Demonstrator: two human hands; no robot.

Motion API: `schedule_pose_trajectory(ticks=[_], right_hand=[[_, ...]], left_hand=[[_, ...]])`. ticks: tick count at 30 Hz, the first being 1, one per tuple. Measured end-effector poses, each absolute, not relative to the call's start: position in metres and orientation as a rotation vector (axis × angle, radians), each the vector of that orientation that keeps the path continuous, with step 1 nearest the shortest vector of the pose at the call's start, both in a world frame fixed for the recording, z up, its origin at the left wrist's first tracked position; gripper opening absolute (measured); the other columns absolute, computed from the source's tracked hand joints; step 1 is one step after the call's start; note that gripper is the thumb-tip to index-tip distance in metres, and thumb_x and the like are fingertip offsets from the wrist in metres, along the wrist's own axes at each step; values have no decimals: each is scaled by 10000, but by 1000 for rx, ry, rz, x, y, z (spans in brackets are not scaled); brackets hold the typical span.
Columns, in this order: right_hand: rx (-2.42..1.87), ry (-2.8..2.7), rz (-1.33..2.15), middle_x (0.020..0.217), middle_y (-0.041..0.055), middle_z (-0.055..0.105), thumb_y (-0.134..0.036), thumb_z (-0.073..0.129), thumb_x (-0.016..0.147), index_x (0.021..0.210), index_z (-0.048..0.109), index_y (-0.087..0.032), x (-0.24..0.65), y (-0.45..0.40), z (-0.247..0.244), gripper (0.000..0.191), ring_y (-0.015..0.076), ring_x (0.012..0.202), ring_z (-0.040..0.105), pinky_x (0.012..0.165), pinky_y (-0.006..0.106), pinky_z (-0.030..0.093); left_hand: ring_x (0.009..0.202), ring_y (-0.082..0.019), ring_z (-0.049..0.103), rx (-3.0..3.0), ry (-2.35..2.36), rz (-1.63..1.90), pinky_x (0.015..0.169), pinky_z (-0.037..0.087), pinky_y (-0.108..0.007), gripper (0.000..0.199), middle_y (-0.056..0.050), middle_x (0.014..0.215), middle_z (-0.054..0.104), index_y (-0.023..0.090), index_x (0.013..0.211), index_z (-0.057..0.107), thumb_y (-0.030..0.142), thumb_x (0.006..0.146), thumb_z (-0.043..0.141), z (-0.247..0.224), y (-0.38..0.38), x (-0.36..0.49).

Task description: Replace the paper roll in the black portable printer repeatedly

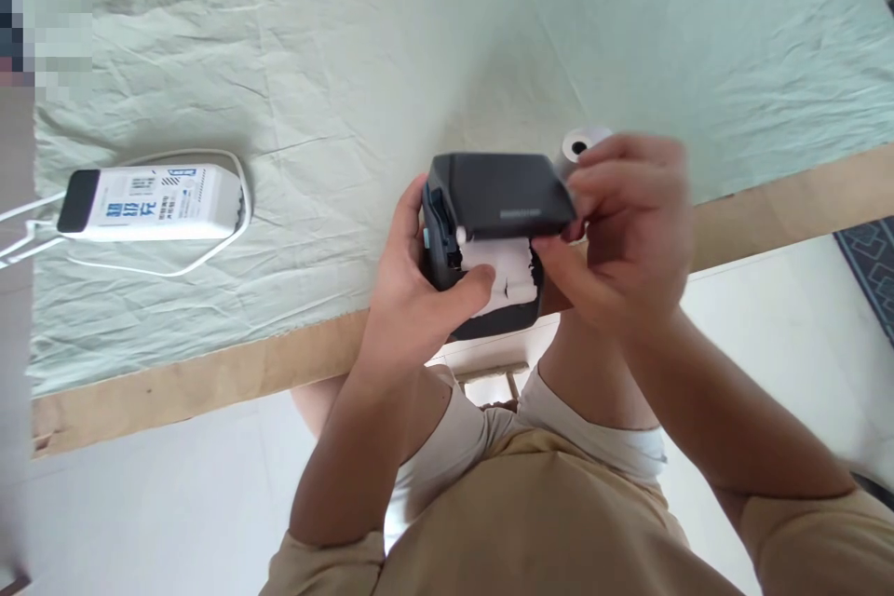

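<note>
Here, left hand (pixel 417 293) holds printer (pixel 499 326); right hand (pixel 632 237), lid (pixel 499 191).

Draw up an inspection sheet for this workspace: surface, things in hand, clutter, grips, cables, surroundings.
Surface: wrinkled pale green cloth, brown wood-like edge along the person's side.
Things in hand: boxy black device, white paper showing below its dark top.
Clutter: white paper-like roll with dark core beside the right hand; oblong white block with black end and blue print at left.
Grips: left hand holds the device, thumb over the paper; right hand, blurred, has fingers at the device's right edge, hold unclear.
Cables: thin white cable curling round the block; white strands run out at left.
Surroundings: pale floor, dark patterned mat at right; top-left corner pixelated.
</note>
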State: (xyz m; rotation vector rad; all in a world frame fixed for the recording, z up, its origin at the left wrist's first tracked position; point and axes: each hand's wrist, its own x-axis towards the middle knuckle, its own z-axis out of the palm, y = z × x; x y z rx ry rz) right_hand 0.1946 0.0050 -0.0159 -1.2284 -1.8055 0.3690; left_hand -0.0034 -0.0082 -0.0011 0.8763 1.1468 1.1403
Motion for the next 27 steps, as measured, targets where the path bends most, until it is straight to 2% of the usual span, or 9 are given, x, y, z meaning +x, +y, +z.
schedule_pose_trajectory(ticks=[2,4,7,10,15,18,21,24,27], right_hand=[[-1113,-1798,381,1275,64,645,-351,589,970,1270,589,-382,196,0,-26,302,192,762,643,589,414,558],[-1058,-1782,414,1175,54,651,-343,593,959,1276,604,-348,197,-1,-31,317,157,670,576,554,381,523],[-1025,-1723,652,855,-36,542,-353,603,973,1350,529,-355,197,2,-34,385,143,600,511,514,322,468],[-945,-1631,951,705,-106,417,-337,661,956,1439,397,-373,196,6,-32,551,137,533,457,481,298,414],[-1106,-1515,1267,666,-126,414,-337,765,932,1454,369,-337,194,7,-15,655,139,573,473,557,311,408],[-1124,-1499,1289,664,-122,410,-323,773,922,1460,389,-334,193,7,-11,661,140,582,462,562,311,391],[-1105,-1504,1277,681,-115,442,-335,769,932,1469,385,-342,194,8,-15,661,138,574,448,549,309,381],[-1094,-1526,1229,708,-104,470,-331,732,961,1469,382,-362,196,9,-21,617,137,573,451,538,305,374],[-1088,-1564,1216,732,-95,495,-324,708,981,1478,394,-371,199,8,-21,589,135,582,479,538,304,383]], left_hand=[[1166,-320,783,872,1152,1141,878,679,-365,714,-52,1287,774,321,1408,648,257,757,934,-1,-8,-4],[1255,-336,759,893,1141,1140,962,674,-387,729,-56,1382,759,338,1421,644,277,760,945,-2,-8,-5],[1280,-354,751,903,1069,1167,1013,660,-416,726,-68,1377,763,330,1419,651,371,767,969,-3,-10,-5],[1254,-345,762,882,1020,1229,1018,657,-422,553,-73,1289,782,298,1325,702,496,857,918,-6,-11,-4],[1040,-326,817,881,990,1175,819,694,-402,386,-74,1125,819,260,1166,771,501,892,897,-9,-6,-3],[1030,-328,820,896,992,1186,820,690,-407,372,-71,1123,824,270,1177,781,496,902,892,-10,-4,-4],[1186,-357,798,911,1000,1204,916,682,-422,404,-72,1211,823,289,1230,772,540,927,863,-9,-5,-2],[1400,-364,704,884,964,1249,1059,650,-426,450,-62,1321,805,301,1264,764,644,972,774,-8,-4,2],[1443,-345,679,810,936,1283,1112,634,-427,456,-47,1305,810,298,1207,786,697,1008,693,-8,-2,5]])
